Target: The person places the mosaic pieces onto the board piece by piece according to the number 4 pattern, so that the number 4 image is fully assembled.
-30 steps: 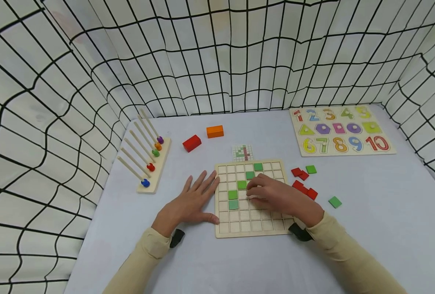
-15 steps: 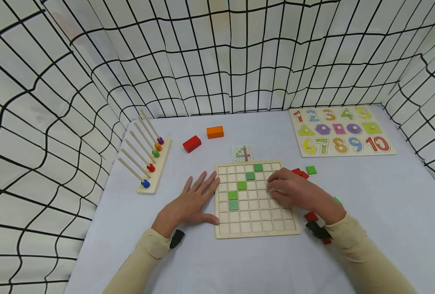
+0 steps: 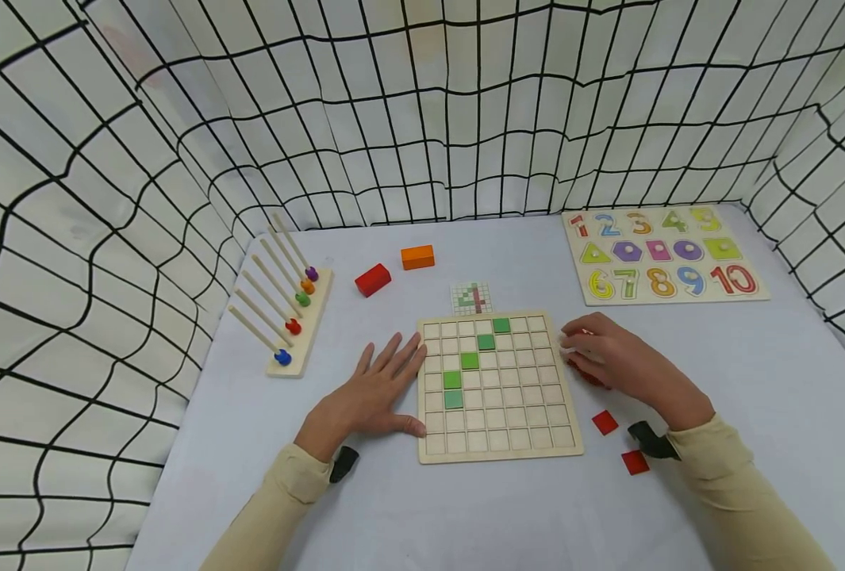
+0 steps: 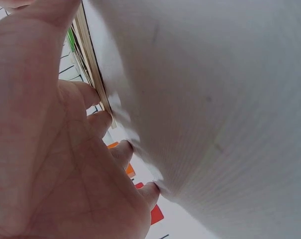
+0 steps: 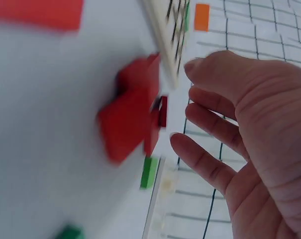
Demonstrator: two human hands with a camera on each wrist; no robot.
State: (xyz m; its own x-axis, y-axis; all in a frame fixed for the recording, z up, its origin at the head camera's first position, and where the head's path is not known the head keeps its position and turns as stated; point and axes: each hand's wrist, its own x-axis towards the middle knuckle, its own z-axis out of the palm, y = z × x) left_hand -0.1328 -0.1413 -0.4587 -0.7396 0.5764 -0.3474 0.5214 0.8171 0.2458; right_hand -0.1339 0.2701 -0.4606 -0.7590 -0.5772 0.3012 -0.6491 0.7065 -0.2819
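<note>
A wooden grid board [image 3: 497, 424] lies in front of me with several green tiles [image 3: 469, 360] set in a diagonal line. My left hand [image 3: 386, 373] lies flat on the table, its fingers against the board's left edge [image 4: 90, 64]. My right hand [image 3: 593, 353] hovers just right of the board over a cluster of red tiles [image 5: 130, 119], fingers loosely spread and holding nothing. In the right wrist view a green tile [image 5: 149, 172] lies beyond the red ones. Two more red tiles [image 3: 604, 422] lie near my right wrist.
A small pattern card [image 3: 472, 297] sits behind the board. A number puzzle [image 3: 665, 254] is at the back right. A red block [image 3: 373, 278] and an orange block [image 3: 418, 256] lie at the back, a peg stand [image 3: 289, 317] at the left. Netting walls surround the table.
My right hand has left the board's middle and slid right onto the loose red tiles beside it, uncovering two red tiles near the wrist. The left hand has stayed put.
</note>
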